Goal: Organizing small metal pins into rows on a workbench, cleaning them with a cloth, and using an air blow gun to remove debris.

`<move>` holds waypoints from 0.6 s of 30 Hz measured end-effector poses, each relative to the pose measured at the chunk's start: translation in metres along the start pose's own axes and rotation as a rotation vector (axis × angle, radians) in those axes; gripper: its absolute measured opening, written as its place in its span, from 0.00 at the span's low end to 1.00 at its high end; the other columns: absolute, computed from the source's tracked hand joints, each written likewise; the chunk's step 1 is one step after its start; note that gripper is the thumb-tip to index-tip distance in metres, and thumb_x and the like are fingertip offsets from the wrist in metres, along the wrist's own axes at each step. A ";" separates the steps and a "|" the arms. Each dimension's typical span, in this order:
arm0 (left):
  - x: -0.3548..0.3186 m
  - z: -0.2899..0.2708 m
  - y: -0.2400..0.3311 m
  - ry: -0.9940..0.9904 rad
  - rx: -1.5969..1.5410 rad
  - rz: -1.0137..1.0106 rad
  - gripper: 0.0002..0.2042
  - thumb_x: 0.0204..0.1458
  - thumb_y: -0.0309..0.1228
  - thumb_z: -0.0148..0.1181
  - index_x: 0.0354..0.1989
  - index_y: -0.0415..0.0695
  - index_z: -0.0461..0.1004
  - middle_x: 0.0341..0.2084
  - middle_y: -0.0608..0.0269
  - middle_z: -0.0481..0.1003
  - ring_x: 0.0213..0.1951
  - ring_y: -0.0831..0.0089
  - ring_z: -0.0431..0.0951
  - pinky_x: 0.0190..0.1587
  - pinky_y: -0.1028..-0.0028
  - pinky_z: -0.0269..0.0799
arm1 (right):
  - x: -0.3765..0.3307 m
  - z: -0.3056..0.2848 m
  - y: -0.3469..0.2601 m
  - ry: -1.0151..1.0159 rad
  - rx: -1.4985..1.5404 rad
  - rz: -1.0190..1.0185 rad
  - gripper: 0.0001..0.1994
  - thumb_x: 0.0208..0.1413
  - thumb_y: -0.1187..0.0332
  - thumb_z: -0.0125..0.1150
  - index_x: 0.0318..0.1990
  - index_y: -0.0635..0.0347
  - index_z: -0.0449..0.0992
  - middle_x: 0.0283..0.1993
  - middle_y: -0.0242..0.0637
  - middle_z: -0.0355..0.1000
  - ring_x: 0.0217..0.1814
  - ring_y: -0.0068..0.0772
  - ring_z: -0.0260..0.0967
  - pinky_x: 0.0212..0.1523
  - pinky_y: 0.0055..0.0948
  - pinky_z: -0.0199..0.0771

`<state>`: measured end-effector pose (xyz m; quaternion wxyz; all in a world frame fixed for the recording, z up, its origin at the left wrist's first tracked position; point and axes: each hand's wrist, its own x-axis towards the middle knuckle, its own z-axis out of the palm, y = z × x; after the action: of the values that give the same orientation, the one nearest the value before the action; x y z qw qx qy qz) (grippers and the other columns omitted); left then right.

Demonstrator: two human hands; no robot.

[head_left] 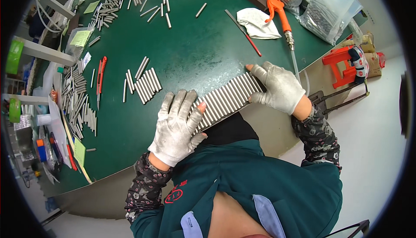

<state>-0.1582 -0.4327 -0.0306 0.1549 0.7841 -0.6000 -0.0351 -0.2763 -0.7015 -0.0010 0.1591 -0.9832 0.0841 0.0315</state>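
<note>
A long row of short steel pins (227,98) lies side by side on a dark strip along the near edge of the green table. My left hand (174,127), in a soiled white glove with bare fingertips, grips the row's left end between index finger and thumb. Its other fingers stretch out over the tabletop. At the right end, my gloved right hand (279,87) holds the row, index finger at the far side and thumb at the near side. Just beyond my left hand sits a small group of loose pins (147,86).
More pins (78,95) are heaped at the left and along the far side. A red utility knife (101,77) lies left. Farther right are a red-handled file (249,38), white cloth (256,23), orange air gun (279,12) with hose, and plastic bags of pins (327,12).
</note>
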 end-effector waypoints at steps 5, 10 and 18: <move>-0.002 -0.004 0.001 -0.021 -0.030 -0.019 0.39 0.33 0.37 0.68 0.60 0.45 0.63 0.59 0.49 0.62 0.62 0.50 0.61 0.65 0.49 0.51 | 0.002 0.005 -0.008 -0.023 -0.065 -0.041 0.33 0.44 0.51 0.67 0.57 0.57 0.68 0.38 0.44 0.68 0.41 0.47 0.71 0.40 0.42 0.73; -0.018 -0.013 -0.009 -0.027 -0.005 -0.007 0.31 0.44 0.42 0.59 0.59 0.44 0.65 0.57 0.47 0.65 0.60 0.48 0.63 0.65 0.50 0.53 | 0.005 0.010 -0.026 -0.055 -0.026 0.004 0.35 0.39 0.54 0.69 0.57 0.58 0.69 0.37 0.44 0.68 0.40 0.48 0.70 0.40 0.42 0.71; -0.061 -0.017 -0.034 0.004 0.034 -0.002 0.31 0.57 0.57 0.42 0.62 0.48 0.60 0.57 0.45 0.65 0.59 0.45 0.65 0.63 0.47 0.54 | 0.011 0.025 -0.061 -0.062 0.009 -0.089 0.40 0.39 0.44 0.67 0.58 0.60 0.67 0.36 0.44 0.69 0.38 0.47 0.72 0.37 0.41 0.73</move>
<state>-0.1392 -0.3634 -0.0326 0.1424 0.7874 -0.5993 -0.0235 -0.2557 -0.6382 -0.0064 0.1672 -0.9838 0.0353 0.0544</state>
